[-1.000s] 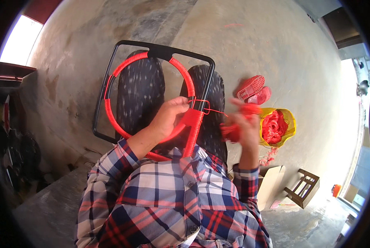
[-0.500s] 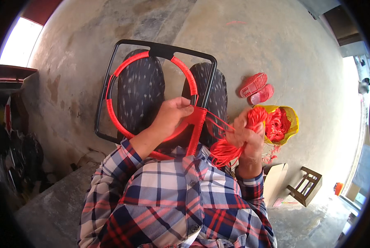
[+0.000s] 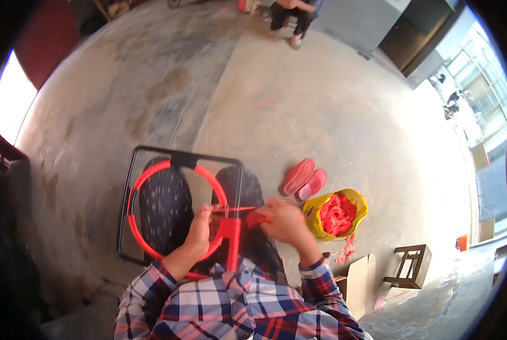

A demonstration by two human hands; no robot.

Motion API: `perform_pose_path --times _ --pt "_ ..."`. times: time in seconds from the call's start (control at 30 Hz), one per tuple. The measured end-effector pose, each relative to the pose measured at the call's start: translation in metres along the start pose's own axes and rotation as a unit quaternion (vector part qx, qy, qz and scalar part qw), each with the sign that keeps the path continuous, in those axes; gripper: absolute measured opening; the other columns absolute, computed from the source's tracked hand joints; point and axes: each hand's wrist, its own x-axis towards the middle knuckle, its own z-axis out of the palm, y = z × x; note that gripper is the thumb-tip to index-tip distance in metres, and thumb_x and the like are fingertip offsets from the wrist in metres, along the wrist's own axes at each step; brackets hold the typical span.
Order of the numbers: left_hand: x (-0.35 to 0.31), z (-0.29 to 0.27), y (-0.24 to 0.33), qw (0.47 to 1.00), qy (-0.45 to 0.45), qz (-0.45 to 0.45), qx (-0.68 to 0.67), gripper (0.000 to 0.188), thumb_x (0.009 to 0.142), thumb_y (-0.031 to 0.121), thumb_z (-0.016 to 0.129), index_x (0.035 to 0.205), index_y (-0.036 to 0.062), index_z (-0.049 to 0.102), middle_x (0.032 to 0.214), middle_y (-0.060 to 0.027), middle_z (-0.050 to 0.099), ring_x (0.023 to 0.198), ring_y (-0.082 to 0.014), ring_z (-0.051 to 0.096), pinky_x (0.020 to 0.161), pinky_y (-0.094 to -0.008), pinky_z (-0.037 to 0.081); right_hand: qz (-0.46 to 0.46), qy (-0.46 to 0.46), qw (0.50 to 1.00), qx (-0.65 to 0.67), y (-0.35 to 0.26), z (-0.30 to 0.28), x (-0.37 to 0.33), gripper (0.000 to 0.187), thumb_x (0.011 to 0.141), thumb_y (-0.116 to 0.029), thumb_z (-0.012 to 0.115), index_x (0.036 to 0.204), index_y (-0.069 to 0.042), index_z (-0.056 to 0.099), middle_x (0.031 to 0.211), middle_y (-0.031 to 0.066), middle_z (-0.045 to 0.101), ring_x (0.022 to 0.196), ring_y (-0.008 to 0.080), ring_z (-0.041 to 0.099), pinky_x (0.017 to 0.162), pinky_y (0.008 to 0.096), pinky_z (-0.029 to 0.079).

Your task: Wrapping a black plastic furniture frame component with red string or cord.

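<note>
A black rectangular metal frame (image 3: 183, 159) rests across my lap. Inside it sits a ring (image 3: 212, 181) wrapped in red cord, with a short black stretch bare on its left side. A red-wrapped upright piece (image 3: 233, 249) runs from the ring toward my body. My left hand (image 3: 198, 231) is closed at the ring's right side, pinching red cord (image 3: 236, 208) where the upright joins. That cord stretches taut to my right hand (image 3: 287, 222), which is blurred and closed around a red cord bundle (image 3: 255, 219), mostly hidden behind the fingers.
A yellow bag (image 3: 317, 222) full of red cord stands on the floor to the right, beside red slippers (image 3: 301, 178). Beyond are a cardboard piece (image 3: 360, 288) and a small wooden stool (image 3: 410, 266). Another person (image 3: 293, 20) sits at the far side.
My view has tipped up, showing more floor and the other person. My right hand has turned over with the cord bundle, now back-side up. My left hand stays at the ring.
</note>
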Motion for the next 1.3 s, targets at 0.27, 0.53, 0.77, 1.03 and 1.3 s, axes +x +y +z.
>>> perform_pose_path --times 0.27,0.53,0.77,1.03,1.3 --pt "0.004 0.004 0.005 1.0 0.007 0.009 0.018 0.027 0.098 0.029 0.039 0.1 0.0109 0.059 0.075 -0.0045 0.061 0.055 -0.0181 0.056 0.045 -0.0313 0.044 -0.108 0.07 0.947 0.294 -0.009 0.041 0.025 0.04 0.072 -0.01 0.065 0.109 0.001 0.056 0.102 0.0174 0.058 0.094 0.0341 0.058 0.083 0.0403 0.047" --pt "-0.03 0.022 0.014 0.738 0.093 0.519 0.421 0.019 0.094 0.014 0.045 0.101 0.0025 0.058 0.091 -0.0159 0.053 0.087 -0.029 0.055 0.076 -0.0365 0.044 -0.122 0.272 0.937 0.18 -0.046 0.026 0.028 0.049 0.071 -0.011 0.071 0.118 -0.008 0.057 0.115 0.0161 0.056 0.108 0.0335 0.053 0.088 0.0404 0.045" --pt "-0.03 0.01 0.009 0.918 -0.003 0.347 0.193 0.025 0.096 0.026 0.043 0.094 0.0043 0.056 0.078 -0.0011 0.049 0.059 -0.0071 0.042 0.053 -0.021 0.034 -0.137 0.131 0.871 0.453 -0.024 0.028 0.014 0.052 0.073 -0.009 0.072 0.122 -0.005 0.053 0.125 0.0088 0.053 0.125 0.0267 0.042 0.106 0.0375 0.03" --pt "-0.001 0.016 0.023 0.994 -0.036 0.106 0.003 0.032 0.089 0.02 0.041 0.115 0.0035 0.048 0.086 -0.0022 0.057 0.069 -0.0085 0.053 0.061 -0.0224 0.043 0.017 0.403 0.42 0.813 0.101 -0.025 -0.025 0.013 0.089 -0.019 0.051 0.092 -0.006 0.051 0.068 0.0031 0.047 0.056 0.0141 0.043 0.056 0.0305 0.04" --pt "-0.003 0.013 0.015 0.983 -0.168 0.059 -0.051 0.043 0.082 0.012 0.036 0.12 -0.0019 0.048 0.11 -0.0143 0.06 0.097 -0.0202 0.061 0.09 -0.0322 0.047 0.183 0.046 0.764 0.616 0.011 0.038 -0.007 0.012 0.083 -0.007 0.064 0.094 -0.005 0.06 0.061 -0.0043 0.05 0.05 0.0053 0.045 0.046 0.0212 0.036"
